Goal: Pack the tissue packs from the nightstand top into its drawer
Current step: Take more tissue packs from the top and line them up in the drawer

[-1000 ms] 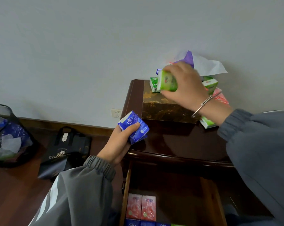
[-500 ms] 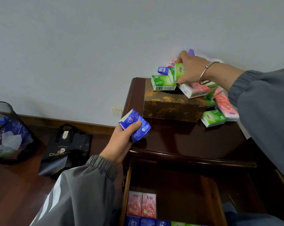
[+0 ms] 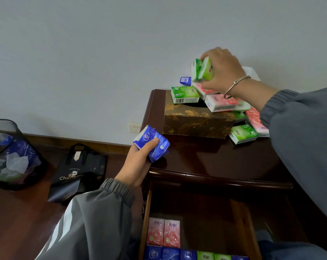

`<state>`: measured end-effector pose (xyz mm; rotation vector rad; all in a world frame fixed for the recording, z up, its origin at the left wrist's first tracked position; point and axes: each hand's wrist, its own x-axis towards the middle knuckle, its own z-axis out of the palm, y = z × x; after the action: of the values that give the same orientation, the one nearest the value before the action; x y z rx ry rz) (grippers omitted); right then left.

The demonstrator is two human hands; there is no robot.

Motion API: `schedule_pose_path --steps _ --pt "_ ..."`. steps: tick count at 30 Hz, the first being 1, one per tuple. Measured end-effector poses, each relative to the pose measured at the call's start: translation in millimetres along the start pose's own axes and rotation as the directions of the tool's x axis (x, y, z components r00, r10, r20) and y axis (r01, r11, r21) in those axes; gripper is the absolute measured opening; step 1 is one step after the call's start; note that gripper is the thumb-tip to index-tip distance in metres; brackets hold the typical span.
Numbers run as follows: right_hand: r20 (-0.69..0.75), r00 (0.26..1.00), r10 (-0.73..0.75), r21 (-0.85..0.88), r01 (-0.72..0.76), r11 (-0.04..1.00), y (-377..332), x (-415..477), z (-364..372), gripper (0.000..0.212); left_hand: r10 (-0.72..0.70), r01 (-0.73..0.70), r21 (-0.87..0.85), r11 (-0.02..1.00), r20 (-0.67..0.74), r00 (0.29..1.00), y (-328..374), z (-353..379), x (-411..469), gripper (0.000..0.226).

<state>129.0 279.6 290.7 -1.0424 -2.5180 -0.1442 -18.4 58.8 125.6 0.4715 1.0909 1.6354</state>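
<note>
Right hand grips green packs; left hand grips blue packs. Drawer below holds packed rows.

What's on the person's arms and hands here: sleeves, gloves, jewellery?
No gloves on the left hand or right hand. Both arms wear a grey jacket with gathered elastic cuffs; the left sleeve shows white stripes, the right sleeve none. A thin silver bangle circles the right wrist.

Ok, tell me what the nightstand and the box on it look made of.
The nightstand: dark wood, it seems, glossy lacquer; its top reflects light. The box: rigid, brown with gold leaf pattern, faint sheen; perhaps lacquered wood or leatherette.
</note>
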Motion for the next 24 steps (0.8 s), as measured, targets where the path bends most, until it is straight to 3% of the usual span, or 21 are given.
schedule_pose_path --steps 3,6,10,12,14,16,19,24 --pt "-0.228 0.972 0.063 0.253 -0.003 0.968 -15 -35 -26 0.06 0.014 -0.014 -0.048 0.999 -0.015 1.0 3 5 -14 0.054" --pt "-0.28 0.955 0.101 0.454 0.039 0.89 -31 -106 -50 0.062 -0.004 0.004 0.023 1.0 0.02 1.0 2 7 -43 0.057" --pt "-0.025 0.985 0.17 0.658 -0.112 0.745 -34 -223 -58 0.058 -0.223 0.183 0.222 0.958 0.173 0.959 -26 0 -95 0.057" --pt "0.156 0.969 0.19 0.719 -0.244 0.651 -30 -274 -47 0.054 -0.441 0.324 0.438 0.838 0.196 0.876 -50 0 -112 0.061" --pt "0.331 0.923 0.198 0.73 -0.383 0.566 -24 -315 -25 0.053 -0.568 0.387 0.634 0.67 0.102 0.817 -79 2 -118 0.062" --pt "0.472 0.86 0.195 0.666 -0.493 0.559 -18 -343 4 0.053 -0.562 0.421 0.706 0.569 -0.04 0.826 -110 3 -114 0.059" --pt "0.573 0.778 0.257 0.551 -0.598 0.582 -9 -368 52 0.053 -0.495 0.43 0.76 0.488 -0.165 0.853 -151 8 -96 0.057" --pt "0.649 0.666 0.368 0.416 -0.715 0.561 12 -384 102 0.048 -0.394 0.31 0.862 0.4 -0.144 0.908 -206 24 -70 0.054"
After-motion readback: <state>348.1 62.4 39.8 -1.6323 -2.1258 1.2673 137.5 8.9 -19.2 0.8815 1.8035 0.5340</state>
